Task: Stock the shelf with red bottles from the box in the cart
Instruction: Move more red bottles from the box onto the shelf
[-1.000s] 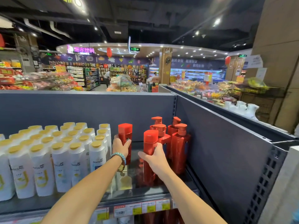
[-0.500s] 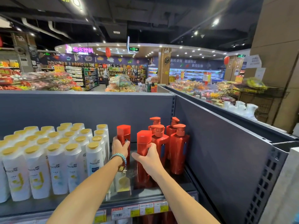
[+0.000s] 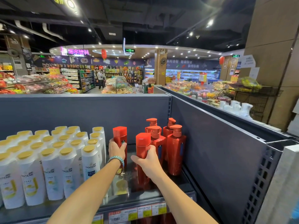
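Our left hand (image 3: 116,149) grips one flat-capped red bottle (image 3: 120,135) toward the back of the shelf (image 3: 145,194). Our right hand (image 3: 148,164) grips a second red bottle (image 3: 142,144), closer to the front edge. Four red pump bottles (image 3: 176,151) already stand in the right back corner. We judge the stocking partly done; the box and cart are not visible.

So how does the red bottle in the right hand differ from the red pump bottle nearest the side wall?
The held red bottle has a flat, blocky cap; the pump bottle has a spouted pump head. The right hand grips the held red bottle; the pump bottle stands free. The pump bottle looks broader than the held red bottle. Both are glossy red and upright at the same shelf.
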`<state>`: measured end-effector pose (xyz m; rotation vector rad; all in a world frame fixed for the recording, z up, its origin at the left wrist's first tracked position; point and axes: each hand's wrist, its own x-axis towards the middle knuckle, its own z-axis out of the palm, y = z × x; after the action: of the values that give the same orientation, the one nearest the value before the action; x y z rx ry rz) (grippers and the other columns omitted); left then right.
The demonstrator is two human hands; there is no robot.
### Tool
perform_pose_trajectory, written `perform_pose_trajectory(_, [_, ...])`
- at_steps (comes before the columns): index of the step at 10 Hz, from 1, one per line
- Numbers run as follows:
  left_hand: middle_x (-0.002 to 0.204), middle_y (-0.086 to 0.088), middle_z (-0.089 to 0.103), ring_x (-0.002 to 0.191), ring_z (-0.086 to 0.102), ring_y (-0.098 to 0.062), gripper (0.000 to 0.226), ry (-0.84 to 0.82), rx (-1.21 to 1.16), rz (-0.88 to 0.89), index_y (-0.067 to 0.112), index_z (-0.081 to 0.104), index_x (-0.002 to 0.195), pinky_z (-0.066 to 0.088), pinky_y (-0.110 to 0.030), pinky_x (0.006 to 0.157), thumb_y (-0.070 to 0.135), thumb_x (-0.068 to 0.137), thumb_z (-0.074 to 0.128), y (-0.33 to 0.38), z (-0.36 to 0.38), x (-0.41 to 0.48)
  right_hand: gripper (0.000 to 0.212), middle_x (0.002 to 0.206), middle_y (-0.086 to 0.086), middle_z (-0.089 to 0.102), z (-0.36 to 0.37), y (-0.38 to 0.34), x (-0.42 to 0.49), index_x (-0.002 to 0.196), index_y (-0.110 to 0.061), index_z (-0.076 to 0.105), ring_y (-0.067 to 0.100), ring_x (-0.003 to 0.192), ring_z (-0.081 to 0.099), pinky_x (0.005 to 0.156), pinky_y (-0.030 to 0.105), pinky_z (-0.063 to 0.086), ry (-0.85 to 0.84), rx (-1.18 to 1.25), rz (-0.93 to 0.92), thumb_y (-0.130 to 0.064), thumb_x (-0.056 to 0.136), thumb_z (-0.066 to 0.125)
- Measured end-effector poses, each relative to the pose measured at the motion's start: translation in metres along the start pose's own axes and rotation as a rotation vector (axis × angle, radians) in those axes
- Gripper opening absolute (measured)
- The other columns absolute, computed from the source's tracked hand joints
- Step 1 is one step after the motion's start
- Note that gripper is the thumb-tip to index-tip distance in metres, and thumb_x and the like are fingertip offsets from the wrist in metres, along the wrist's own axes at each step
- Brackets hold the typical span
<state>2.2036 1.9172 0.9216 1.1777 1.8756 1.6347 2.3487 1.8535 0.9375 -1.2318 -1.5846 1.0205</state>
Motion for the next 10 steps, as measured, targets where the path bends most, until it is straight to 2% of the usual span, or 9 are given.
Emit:
perform_pose_trajectory(4, [0.123, -0.016, 0.055, 0.115, 0.055, -0.034, 0.045, 0.003, 0.020, 0.005, 0.006, 0.041, 0.130, 0.044, -0.046, 0.100, 0.018, 0.092, 0.061, -0.005, 0.003, 0.002, 0.062, 0.121, 0.000, 0.056, 0.002, 0.003, 0.000, 0.132, -0.019, 0.035, 0.017, 0.112, 0.059, 0.098, 0.031, 0.053, -0.006, 0.007, 0.003, -0.032, 0.087, 0.076])
perform_pose_trajectory(6, [0.123, -0.016, 0.055, 0.114, 0.055, -0.033, 0.044, 0.006, 0.014, 0.003, 0.008, 0.040, 0.130, 0.044, -0.047, 0.100, 0.019, 0.092, 0.060, -0.007, 0.006, 0.003, 0.063, 0.123, 0.002, 0.055, 0.002, 0.004, 0.001, 0.132, -0.018, 0.036, 0.019, 0.114, 0.059, 0.100, 0.035, 0.053, -0.004, 0.010, 0.004, -0.031, 0.086, 0.077])
perform_pose_trajectory(8, [0.134, -0.013, 0.048, 0.124, 0.049, -0.033, 0.054, -0.022, 0.034, 0.011, 0.010, 0.033, 0.139, 0.038, -0.048, 0.105, 0.022, 0.093, 0.059, -0.011, 0.007, 0.003, 0.063, 0.123, 0.000, 0.055, 0.002, 0.003, 0.000, 0.132, -0.019, 0.035, 0.018, 0.114, 0.058, 0.099, 0.033, 0.052, -0.002, 0.010, 0.000, -0.031, 0.087, 0.077])
perform_pose_trajectory(10, [0.145, -0.014, 0.036, 0.133, 0.039, -0.033, 0.078, -0.082, 0.086, -0.051, 0.009, 0.021, 0.146, 0.035, -0.049, 0.110, 0.034, 0.087, 0.065, -0.015, 0.003, 0.000, 0.061, 0.119, -0.002, 0.055, -0.001, -0.001, -0.003, 0.131, -0.019, 0.035, 0.013, 0.108, 0.058, 0.088, 0.021, 0.049, -0.008, 0.021, -0.026, -0.030, 0.088, 0.076])
